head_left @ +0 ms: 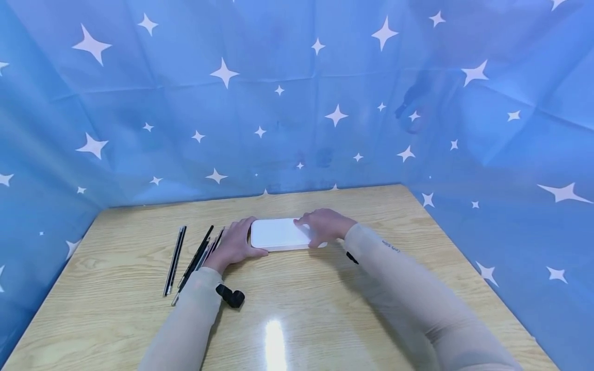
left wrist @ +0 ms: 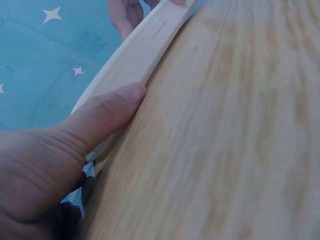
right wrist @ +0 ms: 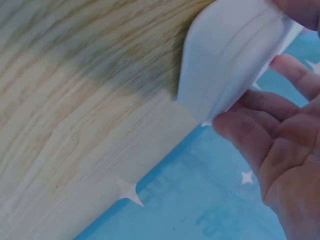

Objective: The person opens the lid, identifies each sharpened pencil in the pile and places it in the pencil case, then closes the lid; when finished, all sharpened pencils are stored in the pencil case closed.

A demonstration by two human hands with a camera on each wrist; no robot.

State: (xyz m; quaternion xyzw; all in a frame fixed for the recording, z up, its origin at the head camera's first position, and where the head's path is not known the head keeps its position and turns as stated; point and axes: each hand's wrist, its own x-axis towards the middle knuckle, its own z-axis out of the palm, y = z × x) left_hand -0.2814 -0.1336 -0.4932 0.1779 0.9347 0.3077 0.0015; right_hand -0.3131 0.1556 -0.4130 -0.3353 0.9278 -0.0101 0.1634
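A flat white box [head_left: 278, 233] with rounded corners lies lengthwise on the wooden table, toward its far side. My left hand [head_left: 234, 245] grips the left end, and in the left wrist view its thumb [left wrist: 107, 112] presses along the front side wall. At the other end my right hand [head_left: 327, 225] holds the box, with the thumb low at the front and a finger reaching over the top. The right wrist view shows the fingers [right wrist: 245, 132] curled at the far side of the box [right wrist: 230, 55]. Its inside is hidden.
Several dark pencils or pens [head_left: 197, 263] lie beside my left wrist, partly covered by it. Farther left sits another slim dark pair [head_left: 175, 260]. A blue cloth with white stars [head_left: 297, 103] hangs behind and beside the wooden table [head_left: 315, 319].
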